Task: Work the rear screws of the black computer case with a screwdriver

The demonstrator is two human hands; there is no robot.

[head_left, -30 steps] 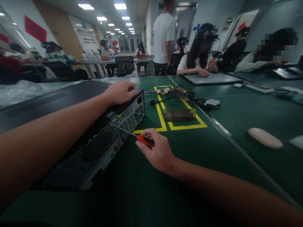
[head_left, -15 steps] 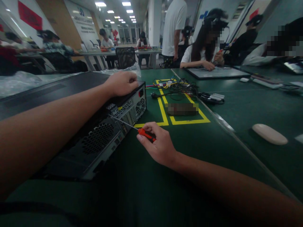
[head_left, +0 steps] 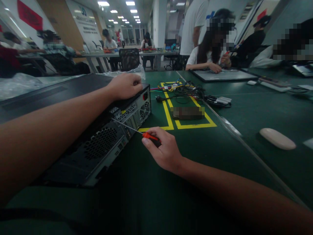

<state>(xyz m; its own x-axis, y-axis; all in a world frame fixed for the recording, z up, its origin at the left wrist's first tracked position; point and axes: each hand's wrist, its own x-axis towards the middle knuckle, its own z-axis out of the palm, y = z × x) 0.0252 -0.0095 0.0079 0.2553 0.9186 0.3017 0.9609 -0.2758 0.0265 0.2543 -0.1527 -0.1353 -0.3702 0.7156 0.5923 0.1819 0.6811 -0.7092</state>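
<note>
A black desktop computer case [head_left: 80, 85] lies on its side at the left, its rear panel with vents and a fan grille turned toward the right. My left hand [head_left: 126, 85] rests on its top near the rear edge, fingers curled; whatever they may hold is hidden. In my right hand [head_left: 162, 147] is a screwdriver [head_left: 149, 136] with an orange and black handle, gripped between thumb and fingers. Its long thin shaft slants up to the left, and the tip meets the rear panel near its upper edge. The exact spot under the tip is too dark to make out.
Beyond the case lies a tangle of cables [head_left: 188, 88] on the green table [head_left: 220, 179], near a blurred dark object [head_left: 188, 113]. A pale oval object [head_left: 278, 138] sits at the right. Plastic wrap [head_left: 19, 85] is behind the case. Across the table a person [head_left: 210, 58] works at a flat panel [head_left: 226, 75].
Both hands, the screwdriver and the case hold nearly the same positions. A standing person in the background has shifted to the right.
</note>
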